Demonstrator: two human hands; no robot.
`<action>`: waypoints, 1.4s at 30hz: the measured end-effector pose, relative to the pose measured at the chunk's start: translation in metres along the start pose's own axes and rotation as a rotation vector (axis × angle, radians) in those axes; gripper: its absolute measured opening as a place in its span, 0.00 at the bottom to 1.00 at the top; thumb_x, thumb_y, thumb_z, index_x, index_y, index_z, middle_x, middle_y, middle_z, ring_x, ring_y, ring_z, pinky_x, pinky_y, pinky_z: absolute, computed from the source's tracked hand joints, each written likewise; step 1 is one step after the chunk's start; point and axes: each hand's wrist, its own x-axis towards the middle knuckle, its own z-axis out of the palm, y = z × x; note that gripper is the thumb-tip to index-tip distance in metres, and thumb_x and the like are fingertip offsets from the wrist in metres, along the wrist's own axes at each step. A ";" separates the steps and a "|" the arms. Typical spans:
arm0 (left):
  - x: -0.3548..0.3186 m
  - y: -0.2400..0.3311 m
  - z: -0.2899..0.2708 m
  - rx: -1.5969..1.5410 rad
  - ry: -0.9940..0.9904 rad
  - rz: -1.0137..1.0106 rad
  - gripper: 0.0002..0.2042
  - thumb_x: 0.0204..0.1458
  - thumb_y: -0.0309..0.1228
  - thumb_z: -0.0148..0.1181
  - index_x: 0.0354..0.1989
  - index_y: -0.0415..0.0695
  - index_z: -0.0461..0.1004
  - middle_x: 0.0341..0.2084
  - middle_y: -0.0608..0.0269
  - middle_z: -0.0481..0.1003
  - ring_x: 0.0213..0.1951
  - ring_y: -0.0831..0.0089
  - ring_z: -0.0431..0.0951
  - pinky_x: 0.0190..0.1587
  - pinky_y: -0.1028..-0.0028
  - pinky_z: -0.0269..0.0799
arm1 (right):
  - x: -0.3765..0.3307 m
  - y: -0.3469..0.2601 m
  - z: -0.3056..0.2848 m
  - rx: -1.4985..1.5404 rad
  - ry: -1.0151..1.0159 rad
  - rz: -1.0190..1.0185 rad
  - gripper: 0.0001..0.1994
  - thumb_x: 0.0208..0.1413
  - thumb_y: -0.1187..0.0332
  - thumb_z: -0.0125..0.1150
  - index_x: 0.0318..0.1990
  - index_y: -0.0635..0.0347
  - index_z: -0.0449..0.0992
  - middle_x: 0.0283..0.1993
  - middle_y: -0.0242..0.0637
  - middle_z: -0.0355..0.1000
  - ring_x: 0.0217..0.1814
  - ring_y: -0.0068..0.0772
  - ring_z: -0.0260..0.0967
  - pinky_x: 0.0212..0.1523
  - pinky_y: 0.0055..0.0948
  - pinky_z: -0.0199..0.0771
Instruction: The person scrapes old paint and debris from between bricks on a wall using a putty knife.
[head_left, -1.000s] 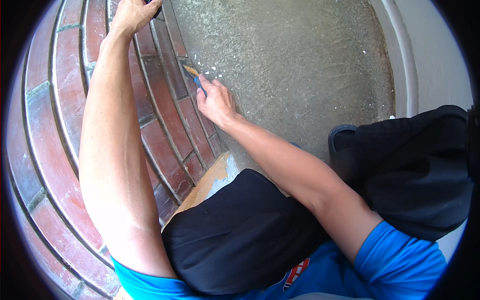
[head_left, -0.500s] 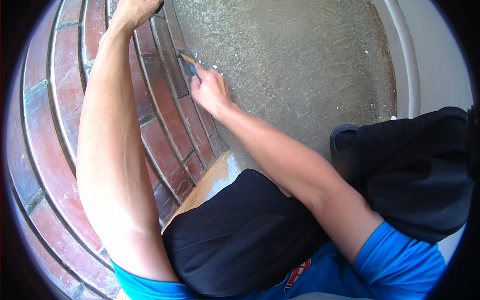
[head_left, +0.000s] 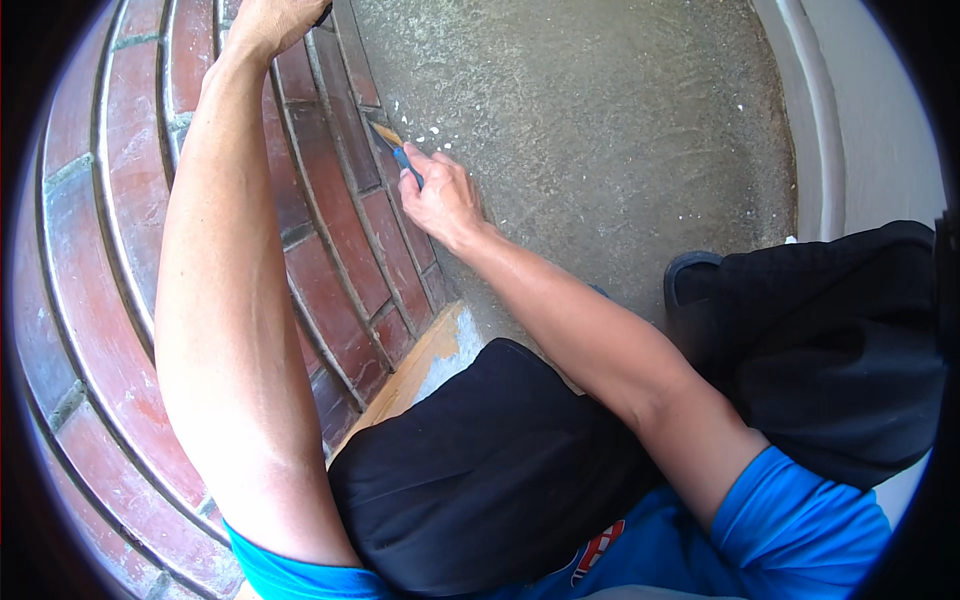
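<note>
Down low, black shorts (head_left: 500, 480) on bent knees. Farther up, right hand (head_left: 440, 195) wrapped around a small blue-handled brush (head_left: 398, 152), tip touching the red brick wall (head_left: 330, 230). Farthest, left hand (head_left: 270, 18) pressed on bricks; grip unclear.

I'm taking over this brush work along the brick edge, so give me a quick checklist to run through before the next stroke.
1. Right hand gripping the small brush: ok.
2. Bristle tip at the seam between brick wall and concrete floor: ok.
3. Left hand braced on the bricks at the top: ok, fingers partly cut off.
4. Paint load on the bristles: cannot tell.
5. White specks on the concrete by the tip: not ok.
6. Dark shoe apart from the brush: ok.
</note>
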 end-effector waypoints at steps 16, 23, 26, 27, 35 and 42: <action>0.000 -0.002 -0.006 0.026 -0.007 0.044 0.13 0.40 0.29 0.55 0.36 0.37 0.74 0.22 0.54 0.75 0.27 0.67 0.76 0.33 0.67 0.72 | 0.001 0.007 -0.002 -0.022 0.082 -0.063 0.21 0.54 0.63 0.53 0.55 0.56 0.74 0.42 0.50 0.73 0.42 0.55 0.73 0.44 0.46 0.74; -0.002 0.005 -0.004 -0.027 -0.034 0.001 0.13 0.41 0.28 0.55 0.36 0.37 0.75 0.22 0.54 0.75 0.27 0.67 0.76 0.33 0.67 0.72 | 0.005 0.005 -0.005 -0.030 -0.007 -0.007 0.21 0.54 0.62 0.54 0.55 0.57 0.75 0.38 0.52 0.74 0.41 0.54 0.74 0.45 0.42 0.73; 0.001 0.004 -0.003 0.011 -0.014 0.032 0.13 0.41 0.28 0.55 0.37 0.38 0.75 0.23 0.54 0.76 0.27 0.67 0.76 0.34 0.67 0.72 | 0.009 0.013 -0.005 -0.034 0.077 -0.105 0.21 0.54 0.62 0.54 0.55 0.57 0.75 0.37 0.51 0.73 0.39 0.52 0.74 0.43 0.42 0.73; -0.003 0.004 -0.003 -0.009 -0.010 0.028 0.14 0.41 0.28 0.55 0.38 0.38 0.75 0.23 0.54 0.76 0.27 0.66 0.76 0.34 0.67 0.72 | 0.007 0.011 -0.007 -0.019 0.060 -0.053 0.21 0.54 0.62 0.54 0.55 0.57 0.75 0.37 0.51 0.73 0.38 0.52 0.74 0.43 0.41 0.73; 0.000 0.004 -0.002 0.034 -0.002 0.015 0.14 0.41 0.29 0.56 0.37 0.38 0.75 0.23 0.53 0.77 0.28 0.66 0.77 0.35 0.67 0.73 | 0.010 0.004 -0.010 0.064 0.060 0.005 0.21 0.54 0.61 0.53 0.55 0.54 0.75 0.40 0.50 0.74 0.43 0.54 0.73 0.46 0.46 0.74; -0.002 -0.016 0.009 -0.011 0.014 0.043 0.12 0.42 0.29 0.57 0.36 0.38 0.74 0.22 0.55 0.76 0.27 0.67 0.76 0.33 0.67 0.72 | 0.044 -0.012 -0.024 0.067 -0.059 0.093 0.21 0.52 0.61 0.53 0.53 0.54 0.76 0.46 0.54 0.74 0.48 0.57 0.73 0.50 0.44 0.73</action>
